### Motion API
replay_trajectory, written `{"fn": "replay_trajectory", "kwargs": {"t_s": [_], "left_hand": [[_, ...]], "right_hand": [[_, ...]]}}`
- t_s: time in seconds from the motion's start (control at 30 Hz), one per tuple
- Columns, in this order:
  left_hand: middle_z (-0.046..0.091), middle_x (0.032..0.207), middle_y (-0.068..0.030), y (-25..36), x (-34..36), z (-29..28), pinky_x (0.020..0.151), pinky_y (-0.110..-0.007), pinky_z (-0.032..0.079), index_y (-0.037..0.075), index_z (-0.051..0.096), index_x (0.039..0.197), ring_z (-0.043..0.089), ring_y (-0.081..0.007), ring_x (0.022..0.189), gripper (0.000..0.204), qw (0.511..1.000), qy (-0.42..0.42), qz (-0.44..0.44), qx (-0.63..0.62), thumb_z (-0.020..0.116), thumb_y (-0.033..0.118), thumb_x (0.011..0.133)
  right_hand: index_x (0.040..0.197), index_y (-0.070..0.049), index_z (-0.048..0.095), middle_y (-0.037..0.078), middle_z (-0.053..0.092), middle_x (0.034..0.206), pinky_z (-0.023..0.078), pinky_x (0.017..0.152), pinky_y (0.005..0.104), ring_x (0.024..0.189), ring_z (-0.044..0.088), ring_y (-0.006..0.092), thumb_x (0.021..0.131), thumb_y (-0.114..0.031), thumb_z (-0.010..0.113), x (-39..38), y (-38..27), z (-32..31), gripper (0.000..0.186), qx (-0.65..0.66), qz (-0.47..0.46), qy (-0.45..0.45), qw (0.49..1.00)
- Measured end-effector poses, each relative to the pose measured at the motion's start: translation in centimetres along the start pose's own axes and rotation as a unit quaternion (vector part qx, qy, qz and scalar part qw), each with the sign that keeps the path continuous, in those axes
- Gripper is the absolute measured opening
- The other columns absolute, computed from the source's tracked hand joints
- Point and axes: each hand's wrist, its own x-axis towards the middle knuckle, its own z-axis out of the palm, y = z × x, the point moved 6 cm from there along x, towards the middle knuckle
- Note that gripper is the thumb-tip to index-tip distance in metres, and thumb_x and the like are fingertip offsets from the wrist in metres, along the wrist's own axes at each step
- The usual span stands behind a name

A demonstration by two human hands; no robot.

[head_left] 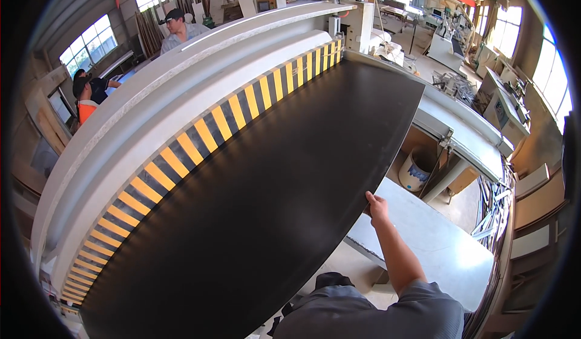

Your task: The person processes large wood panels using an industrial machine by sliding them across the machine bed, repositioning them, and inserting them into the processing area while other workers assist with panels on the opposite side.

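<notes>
A large dark board (260, 206) lies across the machine, against a guard with yellow and black stripes (218, 121) beneath a long pale beam (151, 88). My right hand (376, 204) holds the board's near right edge, thumb on top and fingers curled at the edge. My left hand is out of view. A pale grey table surface (442, 242) sits lower, beside my forearm.
Three people (179, 36) are behind the beam at the upper left. A white bucket (416, 169) stands under the machine's side rail (460, 121). Metal strips (490, 212) and panels (532, 197) line the right side. Workbenches and loose material fill the back.
</notes>
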Motion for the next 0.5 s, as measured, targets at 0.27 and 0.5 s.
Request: {"fn": "replay_trajectory", "kwargs": {"t_s": [0.27,0.5], "left_hand": [[0.065,0.105,-0.0237,-0.3,1.3,1.2,0.077,-0.049,0.052,-0.012,0.047,0.135,0.06,-0.0375,0.087,0.08,1.0,-0.017,-0.003,-0.017,0.069,0.052,0.091],[0.066,0.1,-0.0242,-0.8,1.9,2.0,0.074,-0.048,0.053,-0.013,0.048,0.134,0.06,-0.0366,0.082,0.078,0.999,-0.027,0.004,-0.031,0.068,0.05,0.093]], "right_hand": [[0.105,0.004,0.069,0.008,0.073,0.088,0.06,0.07,0.0317,0.072,0.07,0.0182,0.1,-0.033,0.067,3.3,-0.9,2.0,0.037,-0.002,-0.009,0.001,1.0],[0.104,0.004,0.07,0.008,0.072,0.087,0.06,0.069,0.0321,0.072,0.07,0.0181,0.1,-0.033,0.068,5.3,-1.9,2.3,0.038,-0.016,0.0,0.014,1.0]]}}
